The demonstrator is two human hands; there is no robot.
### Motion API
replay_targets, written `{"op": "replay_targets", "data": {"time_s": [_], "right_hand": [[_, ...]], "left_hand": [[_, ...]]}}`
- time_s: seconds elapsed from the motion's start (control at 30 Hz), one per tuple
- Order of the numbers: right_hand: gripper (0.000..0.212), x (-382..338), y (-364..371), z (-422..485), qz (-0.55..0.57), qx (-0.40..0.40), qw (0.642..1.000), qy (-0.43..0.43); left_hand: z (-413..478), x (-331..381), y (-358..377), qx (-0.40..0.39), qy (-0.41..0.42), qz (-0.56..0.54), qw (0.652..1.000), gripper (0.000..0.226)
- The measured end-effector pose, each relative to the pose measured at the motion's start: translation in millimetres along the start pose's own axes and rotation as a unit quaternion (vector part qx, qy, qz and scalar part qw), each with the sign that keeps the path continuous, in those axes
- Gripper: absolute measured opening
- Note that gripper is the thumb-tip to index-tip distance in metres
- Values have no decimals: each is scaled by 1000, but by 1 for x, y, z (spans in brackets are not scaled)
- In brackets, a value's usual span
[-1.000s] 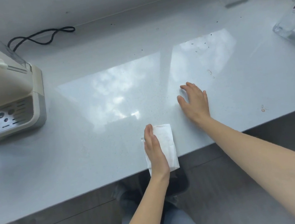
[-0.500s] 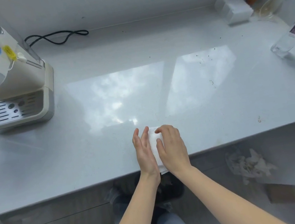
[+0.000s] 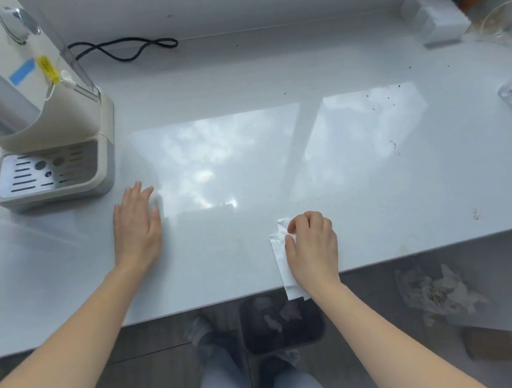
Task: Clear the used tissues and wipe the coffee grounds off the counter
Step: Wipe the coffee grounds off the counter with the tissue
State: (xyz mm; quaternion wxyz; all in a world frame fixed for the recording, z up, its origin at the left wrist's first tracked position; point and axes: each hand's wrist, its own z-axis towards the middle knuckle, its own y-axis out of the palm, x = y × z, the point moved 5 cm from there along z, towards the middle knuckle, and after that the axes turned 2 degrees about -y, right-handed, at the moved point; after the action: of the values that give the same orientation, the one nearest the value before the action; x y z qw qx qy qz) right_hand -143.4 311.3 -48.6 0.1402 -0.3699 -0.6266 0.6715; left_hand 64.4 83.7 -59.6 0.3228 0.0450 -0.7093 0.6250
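- The right hand [image 3: 312, 245] now has the folded white paper tissue [image 3: 284, 261] by itself. Its fingers are curled shut on the tissue and press it onto the shiny pale grey counter [image 3: 377, 198] at the near edge.
- Half a second ago both hands were on the tissue. The left hand [image 3: 137, 224] has let go and moved over to the left. It now lies flat and open on the counter, near the cream coffee machine [image 3: 48, 138].
- I think this means the wiping can start now, with the left hand just steadying the body.
- Little dark coffee grounds [image 3: 378, 99] sit far back on the right, well apart from the tissue.
- A black bin [image 3: 283, 322] with crumpled tissues stands on the floor under the edge.
- A black cord [image 3: 124, 50] lies by the wall.
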Motion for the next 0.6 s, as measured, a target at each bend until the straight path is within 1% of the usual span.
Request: {"op": "replay_targets", "data": {"time_s": [0.1, 0.23, 0.4, 0.5, 0.6], "right_hand": [[13, -1, 10, -8, -21, 32, 999, 1], [18, 0, 17, -9, -29, 54, 998, -14], [46, -2, 20, -14, -21, 15, 999, -28], [49, -3, 21, -15, -11, -4, 999, -42], [50, -8, 25, -21, -18, -26, 997, -77]], "left_hand": [[-6, -18, 7, -15, 5, 70, 997, 47], [-8, -16, 7, -13, 12, 71, 997, 47], [-8, -17, 4, -7, 15, 57, 998, 46], [-7, -19, 4, -5, 15, 55, 998, 46], [-6, -17, 5, -6, 15, 52, 999, 46]]}}
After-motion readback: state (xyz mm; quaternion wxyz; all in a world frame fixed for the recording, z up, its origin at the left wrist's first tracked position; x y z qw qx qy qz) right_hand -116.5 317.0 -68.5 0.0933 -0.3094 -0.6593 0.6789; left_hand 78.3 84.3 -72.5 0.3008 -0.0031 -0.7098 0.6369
